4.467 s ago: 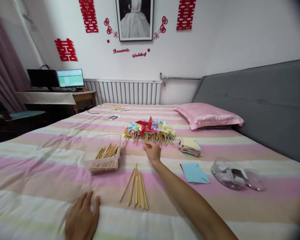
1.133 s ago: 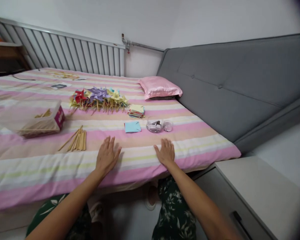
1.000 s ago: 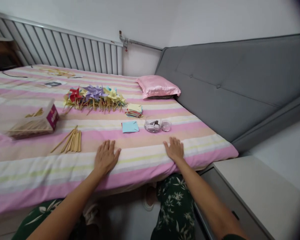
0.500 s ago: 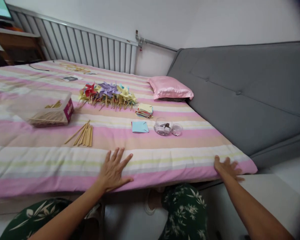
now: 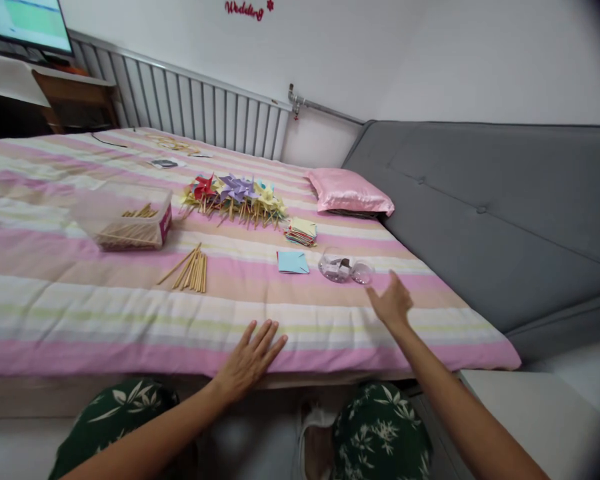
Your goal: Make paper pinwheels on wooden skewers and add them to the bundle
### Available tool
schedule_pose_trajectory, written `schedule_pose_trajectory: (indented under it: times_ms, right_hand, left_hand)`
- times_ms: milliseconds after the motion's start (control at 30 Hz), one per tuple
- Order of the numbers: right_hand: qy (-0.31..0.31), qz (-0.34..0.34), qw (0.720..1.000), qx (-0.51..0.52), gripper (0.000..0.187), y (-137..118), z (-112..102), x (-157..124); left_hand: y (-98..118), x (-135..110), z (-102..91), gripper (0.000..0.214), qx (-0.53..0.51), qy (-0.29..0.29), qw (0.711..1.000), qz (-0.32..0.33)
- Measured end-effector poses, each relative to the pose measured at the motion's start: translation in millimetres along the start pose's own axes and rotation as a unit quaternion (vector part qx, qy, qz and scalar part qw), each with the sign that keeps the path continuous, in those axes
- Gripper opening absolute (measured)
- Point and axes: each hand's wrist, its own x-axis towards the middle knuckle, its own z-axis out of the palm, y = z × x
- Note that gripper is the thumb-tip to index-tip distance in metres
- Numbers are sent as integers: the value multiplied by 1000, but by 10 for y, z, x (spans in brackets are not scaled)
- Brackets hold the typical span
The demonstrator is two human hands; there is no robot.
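My left hand [image 5: 251, 360] lies flat on the near edge of the striped bedspread [image 5: 130, 333], fingers stretched out, holding nothing. Above the cover, my right hand [image 5: 391, 301] is raised with thumb and fingers apart, just right of a small clear round container [image 5: 363, 272]. Beside that stands a larger clear container [image 5: 334, 267] with small items inside that I cannot make out. A light blue paper square [image 5: 293, 262] lies to their left, on top of other sheets. Further left is a fan of thin wooden sticks [image 5: 194, 270]. Behind the blue paper sits a stack of coloured paper squares [image 5: 301, 231].
Paper pinwheels [image 5: 237, 193] on sticks lie mid-bed. A clear plastic box [image 5: 130, 220] of sticks stands at left. A pink pillow [image 5: 350, 191] rests near the grey padded headboard [image 5: 490, 200]. A white cabinet [image 5: 520, 400] adjoins the bed's near right corner.
My right hand has left the bed's near right edge and moved left and forward towards the clear containers. My left hand stays flat on the edge. The view has tilted up a little.
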Motion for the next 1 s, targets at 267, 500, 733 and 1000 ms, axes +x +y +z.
schedule_pose_trajectory:
  times_ms: [267, 500, 733, 1000]
  right_hand:
    - [-139, -207, 945, 212, 32, -1476, 631, -350]
    - [-113, -189, 947, 233, 33, -1574, 1134, -131]
    - [-133, -231, 930, 253, 33, -1385, 1438, 21]
    - [-153, -211, 921, 289, 29, -1306, 1512, 99]
  left_hand:
    - [-460, 633, -689, 58, -343, -101, 929, -98]
    - [-788, 895, -384, 34, -379, 20, 851, -364]
    - [-837, 864, -291, 26, -348, 50, 863, -362]
    - [-859, 904, -210, 28, -322, 30, 880, -349]
